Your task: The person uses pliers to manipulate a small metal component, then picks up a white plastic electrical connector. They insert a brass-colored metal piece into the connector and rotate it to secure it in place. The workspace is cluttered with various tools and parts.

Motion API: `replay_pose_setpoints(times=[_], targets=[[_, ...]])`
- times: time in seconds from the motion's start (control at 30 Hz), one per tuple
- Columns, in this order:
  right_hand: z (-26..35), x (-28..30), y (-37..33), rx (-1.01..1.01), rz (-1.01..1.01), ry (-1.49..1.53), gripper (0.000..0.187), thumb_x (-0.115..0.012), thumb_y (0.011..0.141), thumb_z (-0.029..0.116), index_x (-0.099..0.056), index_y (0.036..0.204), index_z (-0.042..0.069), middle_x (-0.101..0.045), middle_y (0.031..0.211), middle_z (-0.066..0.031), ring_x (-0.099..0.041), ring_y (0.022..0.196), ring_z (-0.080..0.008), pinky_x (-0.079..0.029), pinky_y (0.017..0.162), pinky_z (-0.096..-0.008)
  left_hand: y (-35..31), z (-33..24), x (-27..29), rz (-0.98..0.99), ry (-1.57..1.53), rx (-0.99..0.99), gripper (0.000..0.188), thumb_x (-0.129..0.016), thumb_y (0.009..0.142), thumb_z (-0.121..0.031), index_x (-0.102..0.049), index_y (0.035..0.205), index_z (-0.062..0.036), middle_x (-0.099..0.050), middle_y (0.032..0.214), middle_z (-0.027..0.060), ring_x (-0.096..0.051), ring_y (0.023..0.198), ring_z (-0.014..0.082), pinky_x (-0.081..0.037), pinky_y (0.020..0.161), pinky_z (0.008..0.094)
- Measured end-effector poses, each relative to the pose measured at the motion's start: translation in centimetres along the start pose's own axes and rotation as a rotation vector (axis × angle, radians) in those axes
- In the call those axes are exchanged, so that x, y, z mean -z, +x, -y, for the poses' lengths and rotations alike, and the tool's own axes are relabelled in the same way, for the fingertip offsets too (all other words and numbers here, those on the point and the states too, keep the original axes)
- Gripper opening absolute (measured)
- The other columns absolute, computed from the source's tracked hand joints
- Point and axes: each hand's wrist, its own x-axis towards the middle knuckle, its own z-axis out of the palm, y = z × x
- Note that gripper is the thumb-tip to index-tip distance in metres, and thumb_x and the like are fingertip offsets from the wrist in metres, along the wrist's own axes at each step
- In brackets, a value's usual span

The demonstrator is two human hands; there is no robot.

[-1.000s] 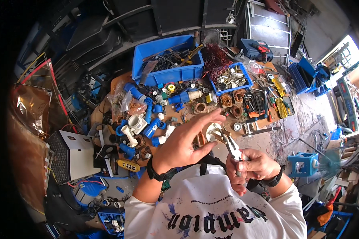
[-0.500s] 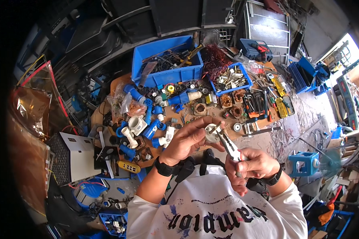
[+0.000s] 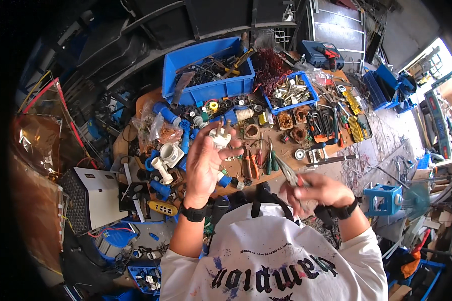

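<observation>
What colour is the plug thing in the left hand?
White plug, held in the left hand; head view.

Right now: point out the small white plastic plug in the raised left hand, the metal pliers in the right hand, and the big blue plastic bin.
small white plastic plug (image 3: 219,135), head view, on its white body.
metal pliers (image 3: 288,173), head view, on the jaws.
big blue plastic bin (image 3: 211,91), head view, on its front wall.

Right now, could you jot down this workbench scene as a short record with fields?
Left hand: raised, holding a white plug at the fingertips
Right hand: gripping pliers, tip pointing up-left
Bench: crowded with tools and small parts
Back: large blue bin, small blue tray
Left: white box
</observation>
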Motion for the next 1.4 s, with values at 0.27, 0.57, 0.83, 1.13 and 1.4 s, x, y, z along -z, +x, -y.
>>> replay_pose_setpoints(times=[0.27,0.57,0.83,1.13,1.4], targets=[[-17.7,13.2,8.9,-0.275,-0.711,0.065,0.019,-0.063,0.087,0.016,-0.051,0.096,0.005,-0.048,0.065,-0.0005,-0.05,0.051,-0.0104,-0.042,0.043,-0.0263,-2.9,1.8,2.3,-0.178,0.131,0.204,0.04,-0.049,0.1,-0.023,-0.044,0.132,0.0005,-0.059,0.12,0.0179,-0.063,0.103,0.0276,-0.055,0.088,0.043],[-27.9,16.2,16.3,-0.462,-0.92,0.365,0.024,-0.065,0.082,0.016,-0.056,0.102,0.007,-0.046,0.071,-0.0008,-0.046,0.056,-0.0129,-0.043,0.047,-0.0281,-7.2,2.3,4.8,-0.477,0.333,0.412,0.038,-0.05,0.099,-0.02,-0.045,0.129,0.0024,-0.059,0.118,0.0191,-0.064,0.099,0.0261,-0.055,0.085,0.0419],[-30.8,19.6,21.5,-0.286,-1.071,0.167,0.044,-0.07,0.08,0.018,-0.052,0.118,0.007,-0.057,0.088,-0.0032,-0.054,0.074,-0.0142,-0.046,0.059,-0.0301,-8.9,3.4,6.3,-0.71,0.318,0.416,0.039,-0.058,0.095,-0.021,-0.048,0.126,0.0004,-0.059,0.116,0.0176,-0.063,0.097,0.0257,-0.056,0.084,0.0414],[-27.1,18.8,23.7,-0.053,-1.028,0.214,0.055,-0.069,0.082,0.011,-0.041,0.129,0.003,-0.06,0.104,-0.0076,-0.058,0.092,-0.0149,-0.049,0.078,-0.0292,-8.4,4.7,5.6,-0.751,0.297,0.394,0.041,-0.061,0.094,-0.023,-0.048,0.126,-0.0007,-0.059,0.117,0.0176,-0.064,0.097,0.0267,-0.056,0.085,0.0423],[-11.0,10.8,17.5,0.157,-0.451,0.248,0.02,-0.067,0.09,0.013,-0.059,0.104,0.001,-0.062,0.091,-0.001,-0.059,0.084,-0.0095,-0.049,0.074,-0.0254,-5.4,4.7,2.3,-0.55,0.292,0.366,0.04,-0.064,0.09,-0.009,-0.047,0.125,0.0009,-0.059,0.121,0.018,-0.062,0.108,0.0292,-0.052,0.092,0.0442]])
